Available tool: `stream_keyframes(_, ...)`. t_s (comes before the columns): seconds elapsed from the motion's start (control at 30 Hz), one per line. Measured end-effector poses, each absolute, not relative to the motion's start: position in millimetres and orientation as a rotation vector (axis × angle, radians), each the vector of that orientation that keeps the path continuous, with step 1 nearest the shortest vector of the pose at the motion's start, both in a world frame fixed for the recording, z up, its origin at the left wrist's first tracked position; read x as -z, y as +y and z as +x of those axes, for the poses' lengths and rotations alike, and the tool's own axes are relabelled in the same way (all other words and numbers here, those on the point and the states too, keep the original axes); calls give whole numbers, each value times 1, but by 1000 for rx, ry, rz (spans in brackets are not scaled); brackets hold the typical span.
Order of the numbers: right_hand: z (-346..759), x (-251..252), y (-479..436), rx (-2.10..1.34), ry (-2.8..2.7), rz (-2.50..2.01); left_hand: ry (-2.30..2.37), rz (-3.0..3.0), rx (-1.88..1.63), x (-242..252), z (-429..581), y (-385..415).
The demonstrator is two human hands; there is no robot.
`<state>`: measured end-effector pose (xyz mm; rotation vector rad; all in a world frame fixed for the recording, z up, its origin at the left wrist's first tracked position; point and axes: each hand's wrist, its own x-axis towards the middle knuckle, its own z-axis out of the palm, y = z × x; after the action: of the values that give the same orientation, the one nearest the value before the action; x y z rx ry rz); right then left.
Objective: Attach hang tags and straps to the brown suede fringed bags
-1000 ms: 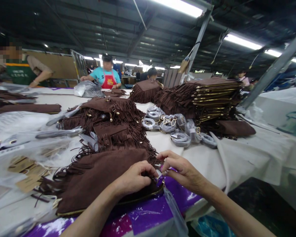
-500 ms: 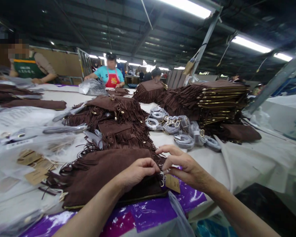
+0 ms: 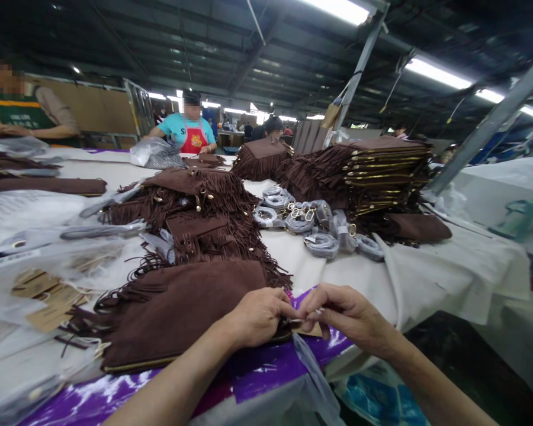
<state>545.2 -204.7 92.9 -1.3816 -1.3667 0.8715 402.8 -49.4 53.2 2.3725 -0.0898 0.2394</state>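
Observation:
A dark brown fringed bag [image 3: 182, 307] lies in front of me, its gold zipper [image 3: 137, 364] along the near edge. At the bag's right end my left hand [image 3: 264, 313] is closed in a pinch; its fingertips hide what they hold. My right hand [image 3: 344, 310] meets it there, thumb and fingers pinched on the white string [image 3: 318, 312] of a hang tag. Below the fingers the tan paper tag [image 3: 310, 329] shows in part. Both hands' fingertips nearly touch.
More fringed bags [image 3: 204, 219] lie behind, and a tall stack [image 3: 382, 171] stands at back right. Several wrapped coiled straps [image 3: 297, 219] sit mid-table. Loose tags [image 3: 48, 316] lie in plastic at left. Purple plastic [image 3: 266, 373] covers the near edge. Two co-workers [image 3: 193, 130] stand across the table.
The right hand's fingers have closed from a looser spread and come up against the left fingertips. The tag, hanging in view before, is now partly covered. The view has shifted slightly right.

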Motion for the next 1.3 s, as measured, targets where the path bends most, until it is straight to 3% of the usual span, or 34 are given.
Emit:
stream_keyframes(0.2, 537, -88, -224, -877, -1351, -1319, 22, 2306, -270, -52, 405, -49)
stream_keyframes(0.5, 542, -79, -236, -839, -1412, -1414, 384, 1457, -336, -49, 406, -42)
stream_keyframes(0.83, 548, -75, -241, -747, -1423, -1511, 498, 1405, -329, -58, 403, -40)
stream_keyframes(1.3, 531, -49, -220, -990, -973, -1724, 419, 1331, -312, -59, 404, -49)
